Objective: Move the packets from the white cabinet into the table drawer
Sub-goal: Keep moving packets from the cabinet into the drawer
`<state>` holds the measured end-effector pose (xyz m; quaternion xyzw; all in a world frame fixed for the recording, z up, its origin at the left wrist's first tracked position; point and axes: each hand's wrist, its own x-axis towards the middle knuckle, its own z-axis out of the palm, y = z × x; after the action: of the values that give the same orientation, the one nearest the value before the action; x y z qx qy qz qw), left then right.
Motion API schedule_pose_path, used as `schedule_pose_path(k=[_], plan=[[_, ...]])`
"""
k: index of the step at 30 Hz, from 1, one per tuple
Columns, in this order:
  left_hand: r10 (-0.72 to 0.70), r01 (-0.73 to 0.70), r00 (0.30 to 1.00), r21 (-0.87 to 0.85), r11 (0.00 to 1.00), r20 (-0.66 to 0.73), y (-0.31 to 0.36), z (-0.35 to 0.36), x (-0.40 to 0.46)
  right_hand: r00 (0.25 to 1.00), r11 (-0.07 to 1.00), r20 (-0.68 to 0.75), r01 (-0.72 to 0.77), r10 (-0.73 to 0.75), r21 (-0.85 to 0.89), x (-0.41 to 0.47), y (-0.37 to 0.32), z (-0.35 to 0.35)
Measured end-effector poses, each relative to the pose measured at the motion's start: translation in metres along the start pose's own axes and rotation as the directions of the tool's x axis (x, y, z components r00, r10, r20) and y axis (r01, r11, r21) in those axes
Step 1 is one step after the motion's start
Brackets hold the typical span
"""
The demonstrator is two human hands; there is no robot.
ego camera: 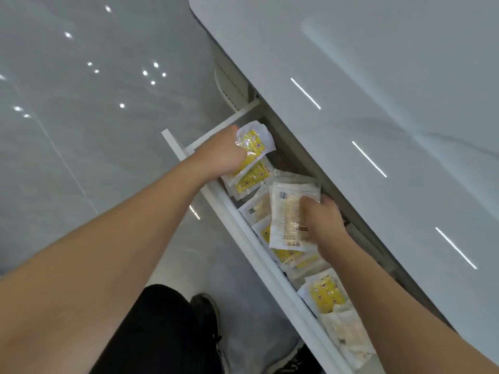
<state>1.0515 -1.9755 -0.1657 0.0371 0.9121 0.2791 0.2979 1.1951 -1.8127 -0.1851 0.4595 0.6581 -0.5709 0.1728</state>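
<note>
The table drawer point(251, 238) is pulled out from under the white table top and holds several clear packets, some yellow, some pale. My left hand point(224, 155) grips yellow packets point(253, 143) over the far end of the drawer. My right hand point(322, 222) holds a pale packet point(287, 220) with printed text, lying flat on the pile in the middle of the drawer. More packets, such as a yellow one point(326, 294), fill the near end. The white cabinet is out of view.
The glossy white table top point(378, 103) overhangs the drawer's right side. Grey tiled floor point(81, 103) spreads to the left. My leg in black trousers and dark shoes point(208, 311) stand close to the drawer front.
</note>
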Motion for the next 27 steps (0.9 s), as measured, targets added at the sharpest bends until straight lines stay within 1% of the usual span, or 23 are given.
schedule_pose_path(k=[2, 5, 9, 11, 15, 18, 24, 27], plan=[[0.034, -0.036, 0.999, 0.071, 0.997, 0.032, -0.001, -0.001, 0.023, 0.997, 0.994, -0.020, 0.073, -0.075, -0.082, 0.015, -0.007, 0.007], [0.085, -0.094, 0.994, 0.127, 0.987, 0.073, -0.006, 0.001, 0.057, 0.988, 0.963, -0.059, 0.124, -0.142, -0.238, 0.044, -0.015, 0.021], [0.143, -0.151, 0.988, 0.207, 0.967, 0.055, -0.020, 0.016, 0.089, 0.960, 0.930, -0.124, 0.206, -0.253, -0.303, 0.085, -0.004, 0.039], [0.194, -0.207, 0.978, 0.263, 0.942, 0.076, -0.026, 0.022, 0.095, 0.940, 0.917, -0.140, 0.258, -0.311, -0.303, 0.099, 0.003, 0.044], [0.271, -0.291, 0.957, 0.280, 0.915, 0.108, -0.023, 0.023, 0.096, 0.909, 0.896, -0.149, 0.336, -0.389, -0.291, 0.106, 0.007, 0.045], [0.285, -0.312, 0.950, 0.300, 0.901, 0.130, -0.020, 0.023, 0.094, 0.898, 0.875, -0.149, 0.347, -0.414, -0.339, 0.102, 0.009, 0.042], [0.295, -0.336, 0.938, 0.263, 0.905, 0.184, -0.019, 0.026, 0.091, 0.891, 0.844, -0.177, 0.310, -0.418, -0.437, 0.095, 0.012, 0.035], [0.304, -0.348, 0.931, 0.243, 0.906, 0.201, -0.019, 0.028, 0.092, 0.894, 0.841, -0.185, 0.289, -0.408, -0.458, 0.095, 0.016, 0.032]])
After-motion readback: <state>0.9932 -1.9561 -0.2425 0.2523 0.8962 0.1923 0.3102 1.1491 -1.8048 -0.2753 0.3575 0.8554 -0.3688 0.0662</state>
